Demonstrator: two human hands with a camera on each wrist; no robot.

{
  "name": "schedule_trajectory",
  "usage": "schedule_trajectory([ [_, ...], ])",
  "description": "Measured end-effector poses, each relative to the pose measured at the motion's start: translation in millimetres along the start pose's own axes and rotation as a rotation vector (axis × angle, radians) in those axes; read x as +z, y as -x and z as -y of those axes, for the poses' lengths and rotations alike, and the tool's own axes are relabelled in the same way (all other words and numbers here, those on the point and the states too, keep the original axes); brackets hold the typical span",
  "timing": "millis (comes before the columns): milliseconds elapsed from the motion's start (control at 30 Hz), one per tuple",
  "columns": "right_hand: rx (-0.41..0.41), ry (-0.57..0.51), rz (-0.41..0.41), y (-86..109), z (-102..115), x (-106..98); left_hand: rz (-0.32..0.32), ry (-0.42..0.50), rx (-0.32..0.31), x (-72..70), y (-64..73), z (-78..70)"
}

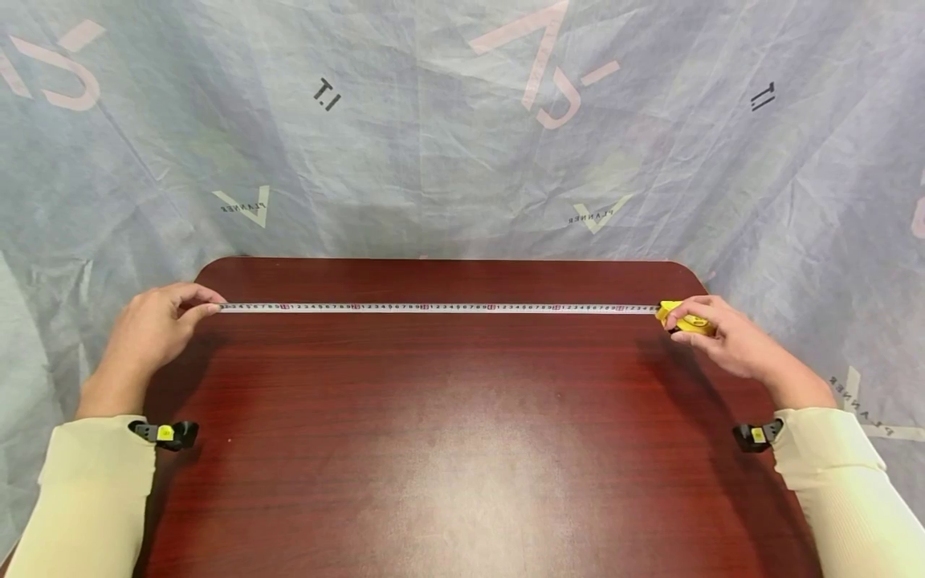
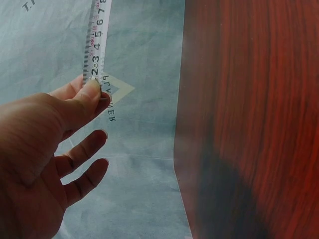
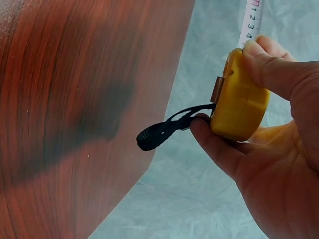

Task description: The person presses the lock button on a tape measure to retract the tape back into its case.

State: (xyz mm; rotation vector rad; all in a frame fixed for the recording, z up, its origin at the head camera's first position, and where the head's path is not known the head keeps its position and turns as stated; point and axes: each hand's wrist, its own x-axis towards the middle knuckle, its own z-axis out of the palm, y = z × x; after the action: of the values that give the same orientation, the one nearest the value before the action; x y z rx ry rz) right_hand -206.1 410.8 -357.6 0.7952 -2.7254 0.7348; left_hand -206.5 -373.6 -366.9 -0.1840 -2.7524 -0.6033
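Note:
A tape measure's white blade stretches in a straight line between my two hands, over the far part of the table. My left hand pinches the blade's free end between thumb and forefinger; in the left wrist view the other fingers stand apart from it. My right hand grips the yellow tape measure case, where the blade comes out. From the case hangs a black wrist strap. The wrist views show blade and case raised off the tabletop.
The reddish-brown wooden table has rounded far corners. A grey-white printed sheet hangs behind and on both sides of it. Each cream sleeve has a black wrist camera, one on the left and one on the right.

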Motion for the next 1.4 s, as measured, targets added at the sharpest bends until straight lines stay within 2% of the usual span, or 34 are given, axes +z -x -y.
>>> schedule_trajectory([
  [200,0.042,-0.027,0.054,0.1,2.1,-1.2,0.002,-0.002,0.002,1.0,-0.1,1.2],
  [367,0.026,-0.026,0.05,-1.7,2.1,-1.1,-0.007,0.003,0.01,1.8,0.0,2.6],
  [600,0.022,-0.092,0.041,-4.1,0.8,-0.6,-0.015,0.008,0.016,2.5,0.7,2.6],
  [800,0.057,-0.064,0.055,-4.3,2.3,-2.1,-0.014,0.014,0.011,2.7,0.6,0.7],
  [1400,0.09,-0.009,0.057,-4.3,9.4,-1.3,-0.025,0.006,0.022,5.4,1.3,-0.6],
])
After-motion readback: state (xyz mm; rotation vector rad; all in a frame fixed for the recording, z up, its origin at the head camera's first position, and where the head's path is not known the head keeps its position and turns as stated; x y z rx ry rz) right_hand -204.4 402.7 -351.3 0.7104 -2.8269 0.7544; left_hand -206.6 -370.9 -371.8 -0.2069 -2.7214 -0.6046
